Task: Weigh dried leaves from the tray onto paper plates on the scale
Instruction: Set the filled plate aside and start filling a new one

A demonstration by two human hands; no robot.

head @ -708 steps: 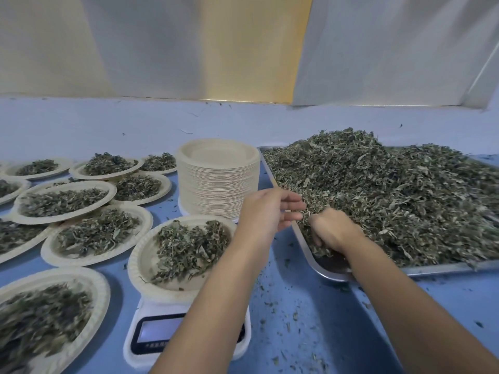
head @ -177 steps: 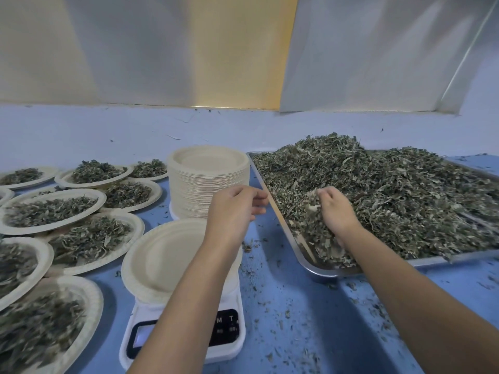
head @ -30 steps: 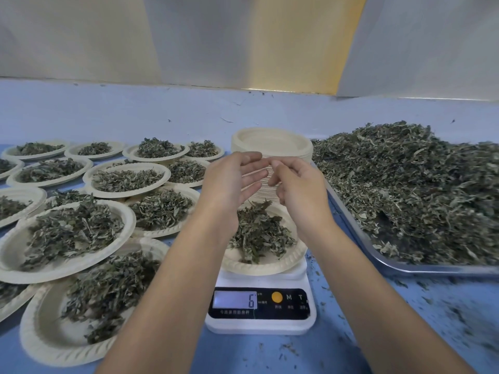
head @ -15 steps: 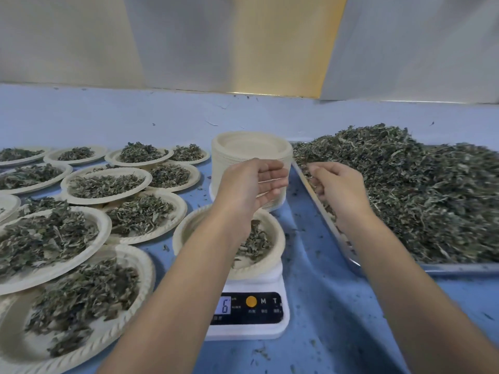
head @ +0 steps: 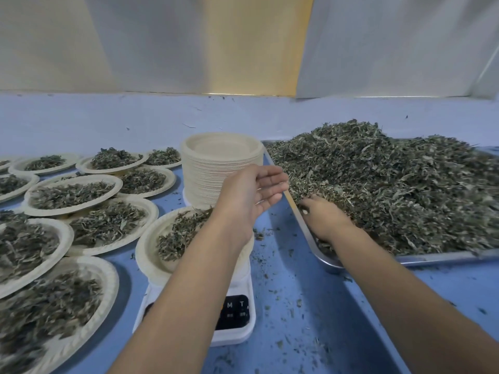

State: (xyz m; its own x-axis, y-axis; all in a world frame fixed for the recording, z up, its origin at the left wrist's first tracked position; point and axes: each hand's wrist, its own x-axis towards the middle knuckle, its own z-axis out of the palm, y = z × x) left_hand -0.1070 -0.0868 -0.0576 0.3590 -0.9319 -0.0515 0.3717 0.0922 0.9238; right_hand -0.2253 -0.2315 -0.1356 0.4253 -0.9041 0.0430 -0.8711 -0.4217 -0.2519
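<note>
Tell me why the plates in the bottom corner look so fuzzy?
In the head view the nearest plate at lower left and the leaves at the right edge are smeared, probably from camera motion; the stack of plates in the middle looks sharper.

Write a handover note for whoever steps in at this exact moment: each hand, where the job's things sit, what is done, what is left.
Left hand: open, empty, above the plate on the scale.
Right hand: fingers dug into the dried leaves at the tray's near left corner; grip hidden.
That plate holds some leaves; the left forearm hides the scale's reading.
Done: filled plates cover the table's left.
Left: top up this plate to weight, set it aside, then use the stack of empty plates behind the scale.
</note>
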